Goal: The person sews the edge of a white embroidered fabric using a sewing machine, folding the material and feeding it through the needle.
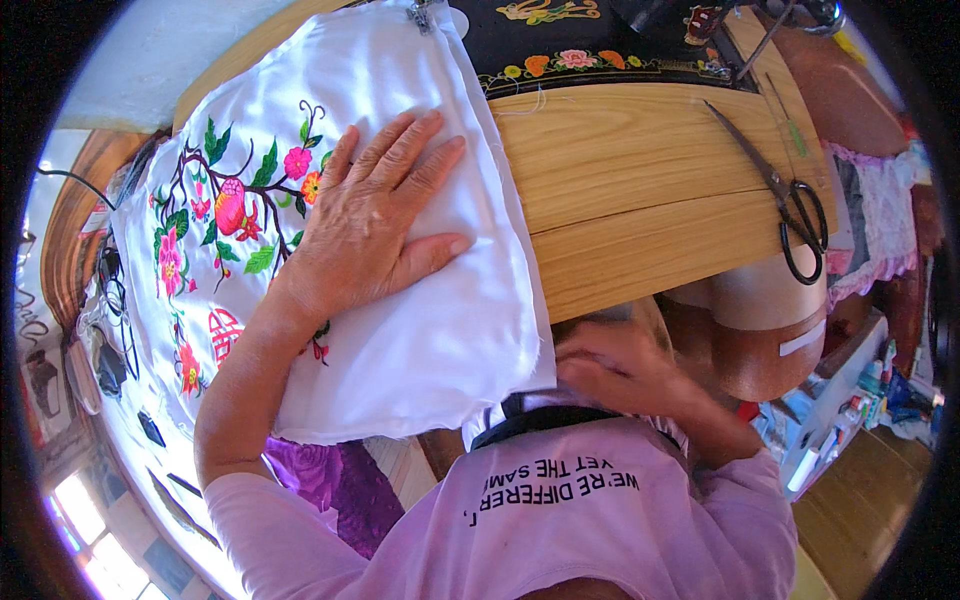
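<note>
White satin cloth (pixel 420 360) with colourful embroidery of flowers, leaves and a pomegranate (pixel 232 206) lies across the left side of the wooden table. My left hand (pixel 367 210) rests flat on it, palm down, fingers spread, covering part of the embroidery. At the cloth's far end is a metal presser foot (pixel 421 16). Below the table's front edge, close to the cloth's near right corner, is my right hand (pixel 622 367). Motion blurs it, and whether it pinches the cloth cannot be made out.
A black sewing machine bed (pixel 592 71) with floral decoration sits at the back of the wooden tabletop (pixel 637 165). Black-handled scissors (pixel 787 199) lie at its right end, beside a thin tool with a green part (pixel 795 139). Loose threads (pixel 529 103) trail near the machine.
</note>
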Available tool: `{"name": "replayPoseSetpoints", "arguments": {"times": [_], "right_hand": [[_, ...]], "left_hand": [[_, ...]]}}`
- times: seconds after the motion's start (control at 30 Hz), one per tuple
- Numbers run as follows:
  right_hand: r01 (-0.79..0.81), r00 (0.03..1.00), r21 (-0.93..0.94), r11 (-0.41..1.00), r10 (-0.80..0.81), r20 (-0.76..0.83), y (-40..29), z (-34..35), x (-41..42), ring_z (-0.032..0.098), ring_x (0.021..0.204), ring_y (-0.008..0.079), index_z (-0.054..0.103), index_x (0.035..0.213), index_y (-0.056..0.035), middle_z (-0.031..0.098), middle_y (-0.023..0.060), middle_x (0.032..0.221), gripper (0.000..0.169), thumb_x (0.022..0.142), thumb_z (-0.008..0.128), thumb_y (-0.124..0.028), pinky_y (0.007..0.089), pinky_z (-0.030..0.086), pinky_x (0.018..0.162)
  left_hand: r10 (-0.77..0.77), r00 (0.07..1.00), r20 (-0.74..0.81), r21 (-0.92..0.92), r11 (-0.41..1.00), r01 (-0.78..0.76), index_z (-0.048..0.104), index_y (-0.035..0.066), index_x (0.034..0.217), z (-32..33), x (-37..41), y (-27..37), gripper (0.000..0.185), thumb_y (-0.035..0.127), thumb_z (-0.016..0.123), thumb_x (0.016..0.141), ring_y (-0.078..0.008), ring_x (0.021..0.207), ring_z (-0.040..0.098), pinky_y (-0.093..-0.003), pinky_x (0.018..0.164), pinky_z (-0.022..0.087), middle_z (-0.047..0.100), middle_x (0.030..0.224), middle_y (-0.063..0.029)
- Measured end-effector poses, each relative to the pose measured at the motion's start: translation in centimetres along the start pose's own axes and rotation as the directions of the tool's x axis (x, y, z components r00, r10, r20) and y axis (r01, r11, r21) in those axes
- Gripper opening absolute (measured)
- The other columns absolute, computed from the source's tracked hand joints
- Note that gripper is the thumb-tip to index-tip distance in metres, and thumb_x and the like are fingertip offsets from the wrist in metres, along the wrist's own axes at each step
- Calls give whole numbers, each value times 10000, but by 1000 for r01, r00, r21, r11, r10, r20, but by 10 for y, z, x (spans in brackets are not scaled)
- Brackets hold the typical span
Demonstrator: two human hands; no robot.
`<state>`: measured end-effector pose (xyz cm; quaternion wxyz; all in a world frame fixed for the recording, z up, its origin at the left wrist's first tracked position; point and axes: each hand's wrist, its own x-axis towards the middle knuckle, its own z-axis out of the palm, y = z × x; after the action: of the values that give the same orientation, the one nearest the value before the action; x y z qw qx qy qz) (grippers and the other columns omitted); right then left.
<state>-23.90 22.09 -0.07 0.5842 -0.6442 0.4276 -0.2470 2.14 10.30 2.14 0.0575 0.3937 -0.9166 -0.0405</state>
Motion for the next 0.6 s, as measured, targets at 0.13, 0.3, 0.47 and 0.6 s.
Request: {"name": "replayPoseSetpoints", "arguments": {"times": [0.13, 0.3, 0.47, 0.6], "right_hand": [[206, 967, -307, 929, -241, -82, -38, -38, 8, 593, 709, 311, 624, 911, -33, 605, 128, 773, 116, 847, 597, -126, 378, 457, 626], [374, 895, -604, 704, -444, 37, -57, -48, 65, 596, 810, 309, 630, 939, -29, 607, 135, 836, 136, 819, 583, -75, 385, 475, 695], [521, 792, -647, 556, -598, 124, -30, -49, 107, 594, 849, 303, 654, 934, -47, 608, 132, 874, 153, 803, 574, -53, 396, 483, 732], [506, 799, -680, 531, -585, 137, -23, -50, 126, 599, 854, 299, 673, 925, -74, 603, 128, 876, 165, 799, 569, -50, 394, 487, 741]], "left_hand": [[-2, 1000, 5, 2, 1000, 2, 397, 87, 1368, 1, -2, 0, 707, 449, 598, 795, -294, 1356, 263, -482, 1114, 135, 313, 1447, -125], [4, 1000, -6, 25, 1000, -4, 392, 82, 1370, 2, -1, -3, 714, 491, 566, 811, -305, 1357, 257, -488, 1115, 130, 308, 1449, -136], [8, 1000, -6, 34, 999, -8, 381, 81, 1374, 4, 0, -2, 724, 489, 570, 806, -302, 1363, 248, -496, 1115, 128, 303, 1452, -135], [-4, 1000, 0, 42, 999, 4, 381, 78, 1373, 4, 1, -1, 742, 475, 595, 785, -294, 1368, 244, -498, 1116, 131, 300, 1455, -134]]}}
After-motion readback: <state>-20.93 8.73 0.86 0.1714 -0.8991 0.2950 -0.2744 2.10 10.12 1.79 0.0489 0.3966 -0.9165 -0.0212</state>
